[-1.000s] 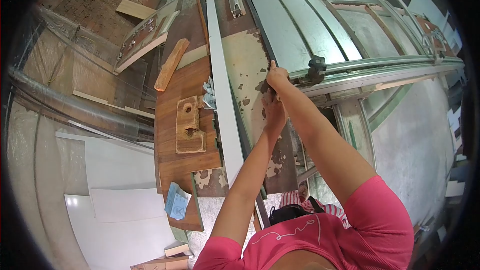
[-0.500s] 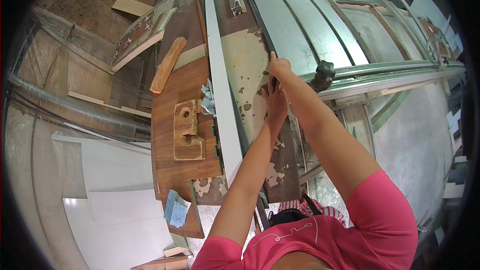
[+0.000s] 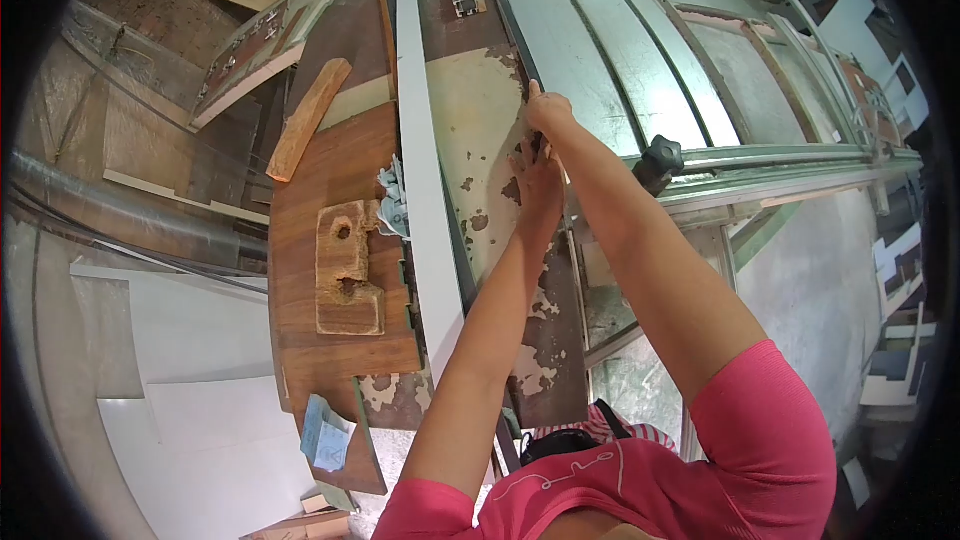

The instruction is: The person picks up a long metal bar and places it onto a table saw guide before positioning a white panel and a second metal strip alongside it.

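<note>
Along the worn tabletop [image 3: 478, 105], a dark strip [image 3: 514, 35] reaches the closed right hand [image 3: 550, 112], the left hand [image 3: 539, 178] spread just behind.

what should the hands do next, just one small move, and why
Perhaps draw the left hand back slightly: its fingers spread over the peeling tabletop, crowded close to the right hand, which is at the dark strip beside the grooved metal table.
</note>
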Demonstrator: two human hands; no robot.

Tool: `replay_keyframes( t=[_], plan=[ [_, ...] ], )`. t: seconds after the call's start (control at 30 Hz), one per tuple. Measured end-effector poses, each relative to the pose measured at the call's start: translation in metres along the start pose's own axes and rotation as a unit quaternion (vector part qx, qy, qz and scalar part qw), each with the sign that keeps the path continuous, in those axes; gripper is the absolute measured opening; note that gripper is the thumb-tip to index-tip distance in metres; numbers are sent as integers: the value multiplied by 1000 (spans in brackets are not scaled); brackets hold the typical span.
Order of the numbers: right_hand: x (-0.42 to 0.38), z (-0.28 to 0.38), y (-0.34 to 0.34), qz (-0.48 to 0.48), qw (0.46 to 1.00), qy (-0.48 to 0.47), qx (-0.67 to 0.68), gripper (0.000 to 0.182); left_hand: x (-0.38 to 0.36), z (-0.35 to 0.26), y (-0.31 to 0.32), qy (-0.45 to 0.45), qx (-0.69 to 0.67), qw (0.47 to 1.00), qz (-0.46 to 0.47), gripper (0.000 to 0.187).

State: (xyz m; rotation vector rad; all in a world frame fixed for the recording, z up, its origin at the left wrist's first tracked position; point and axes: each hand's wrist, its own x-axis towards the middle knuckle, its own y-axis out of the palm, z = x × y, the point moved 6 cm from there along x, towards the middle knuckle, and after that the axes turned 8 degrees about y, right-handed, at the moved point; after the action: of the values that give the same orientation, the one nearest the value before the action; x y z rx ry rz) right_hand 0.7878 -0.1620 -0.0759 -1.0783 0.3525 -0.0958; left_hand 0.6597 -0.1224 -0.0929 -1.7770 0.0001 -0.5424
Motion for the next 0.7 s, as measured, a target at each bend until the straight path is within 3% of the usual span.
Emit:
replay_keyframes(
  t=[0.2, 0.23, 0.27, 0.5, 0.63, 0.7],
  plan=[
    [19, 11, -1, -9, 999, -26, -28, 72, 15, 8, 6, -22, -10, 1000, 10, 50],
    [20, 12, -2, 34, 998, -8, -57, 53, 18, 9, 6, -22, -12, 1000, 7, 50],
    [20, 13, -1, 78, 993, 10, -86, 46, 20, 10, 7, -26, -1, 1000, 15, 50],
    [45, 24, 2, 68, 988, -13, -136, 49, 40, 19, 20, -64, 1, 997, 39, 50],
    [60, 26, 5, 56, 994, -10, -97, 47, 51, 20, 12, -79, -19, 997, 11, 51],
    [64, 29, 5, 28, 993, -32, -111, 53, 57, 18, 15, -75, 11, 995, 65, 52]
  ],
)
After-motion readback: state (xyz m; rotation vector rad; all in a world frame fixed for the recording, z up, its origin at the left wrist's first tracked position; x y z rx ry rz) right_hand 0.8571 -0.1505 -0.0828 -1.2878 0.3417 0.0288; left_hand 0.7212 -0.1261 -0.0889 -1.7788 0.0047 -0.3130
